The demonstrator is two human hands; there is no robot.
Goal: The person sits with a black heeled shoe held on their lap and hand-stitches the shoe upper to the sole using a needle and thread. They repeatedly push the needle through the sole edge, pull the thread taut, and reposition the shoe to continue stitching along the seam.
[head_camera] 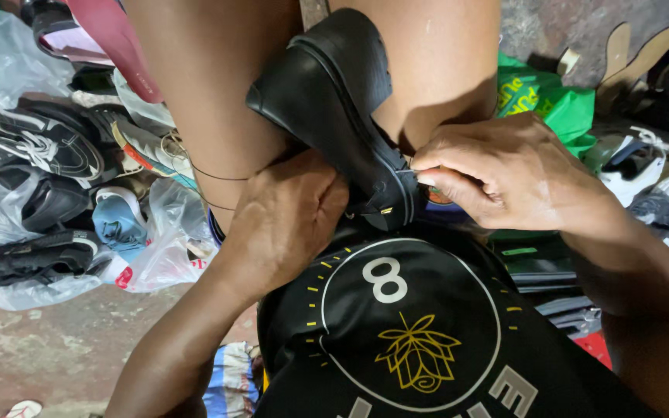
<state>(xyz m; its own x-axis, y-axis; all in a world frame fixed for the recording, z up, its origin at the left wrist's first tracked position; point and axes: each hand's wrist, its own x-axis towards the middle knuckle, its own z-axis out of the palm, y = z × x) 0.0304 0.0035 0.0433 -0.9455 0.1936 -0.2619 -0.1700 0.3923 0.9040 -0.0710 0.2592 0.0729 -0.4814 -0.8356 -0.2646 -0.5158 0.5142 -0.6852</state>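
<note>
I've got the black leather shoe [333, 101] wedged between my bare knees, sole edge turned up toward me, toe pointing away and the heel end down near my lap. My left hand [288, 213] is curled into a fist against the near side of the shoe, pressing in just below the sole line; what's inside that fist I cannot tell, though a thin thread [218, 176] runs off from it across my left thigh. My right hand [497, 174] is pinched narrow, thumb and forefinger closed together right at the shoe's rim, on something too small to make out. Below my hands is my black shirt [420, 333] with a white ring and a yellow flower printed on it. Off to my left, on the concrete floor [48, 348], lies a heap of worn shoes and sandals [48, 147] mixed with clear plastic bags [156, 248]. On my right sits a green bag [547, 97], with white sneakers [644, 166] beyond it and loose shoe soles [632, 50] leaning up near the wall.
</note>
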